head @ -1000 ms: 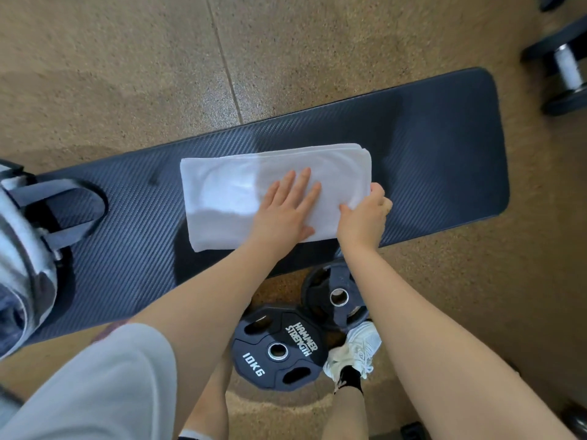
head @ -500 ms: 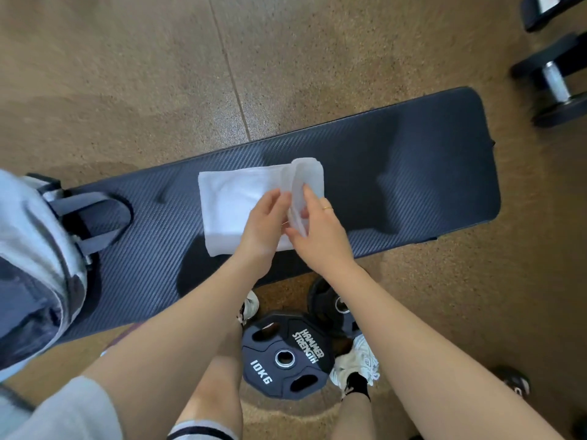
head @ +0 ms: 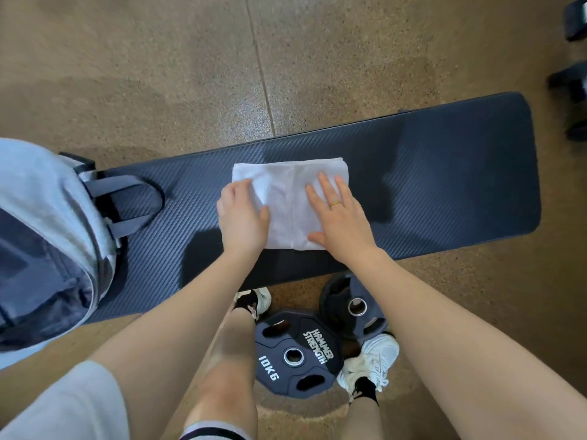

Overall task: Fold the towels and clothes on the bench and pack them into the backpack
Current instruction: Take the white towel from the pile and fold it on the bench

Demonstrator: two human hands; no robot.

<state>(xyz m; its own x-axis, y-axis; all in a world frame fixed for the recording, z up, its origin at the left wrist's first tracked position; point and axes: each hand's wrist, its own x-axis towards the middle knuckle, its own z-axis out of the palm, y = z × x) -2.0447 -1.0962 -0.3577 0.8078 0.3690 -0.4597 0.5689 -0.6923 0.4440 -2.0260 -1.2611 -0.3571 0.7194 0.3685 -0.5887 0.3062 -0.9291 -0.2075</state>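
Speckled gym floor surrounds the dark padded surface (head: 444,173), where the towel (head: 287,198) lies folded mid-way along. Left hand (head: 243,217) grips its left edge, fingers curled; right hand (head: 341,217) presses flat, fingers spread. Folding looks finished; next, probably lifting it into the backpack (head: 47,236) at left.

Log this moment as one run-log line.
towel: folded, on bench | left hand: gripping edge | right hand: flat on top | backpack: unpacked
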